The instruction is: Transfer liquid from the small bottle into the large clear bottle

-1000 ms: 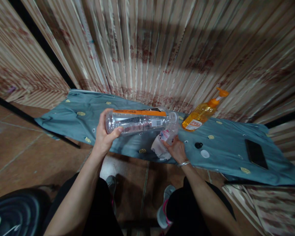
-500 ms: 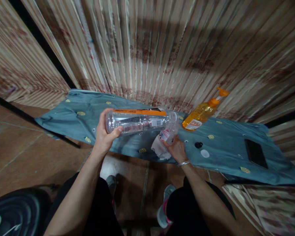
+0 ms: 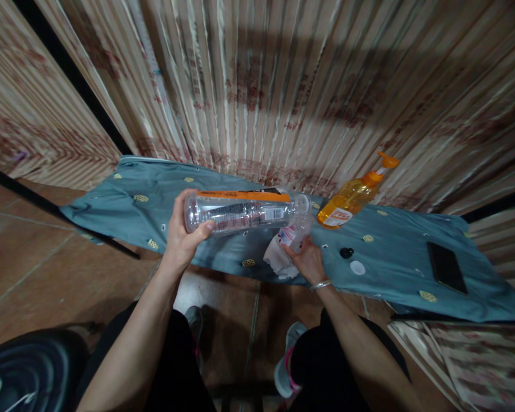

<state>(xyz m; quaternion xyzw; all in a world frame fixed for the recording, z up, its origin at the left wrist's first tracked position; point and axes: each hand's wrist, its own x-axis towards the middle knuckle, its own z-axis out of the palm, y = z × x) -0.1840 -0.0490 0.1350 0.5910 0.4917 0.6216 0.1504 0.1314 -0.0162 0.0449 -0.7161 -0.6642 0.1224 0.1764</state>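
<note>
The worktop (image 3: 395,252), draped in teal, lies below; over it the large bottle (image 3: 244,213) is tilted nearly level, the left hand (image 3: 184,240) gripping its base end; the pump bottle (image 3: 347,200) stands to the right; the right hand (image 3: 309,262) grips the small bottle (image 3: 295,233), whose top meets the large bottle's mouth in view, though contact is unclear; the phone (image 3: 446,268) lies well apart; the white cloth (image 3: 280,260) is at the small bottle's lower end; the white disc (image 3: 357,268) and black cap (image 3: 347,253) lie near; best to steady the small bottle, centre both mouths, and change the large bottle's tilt slowly, since a jerk could part them.
</note>
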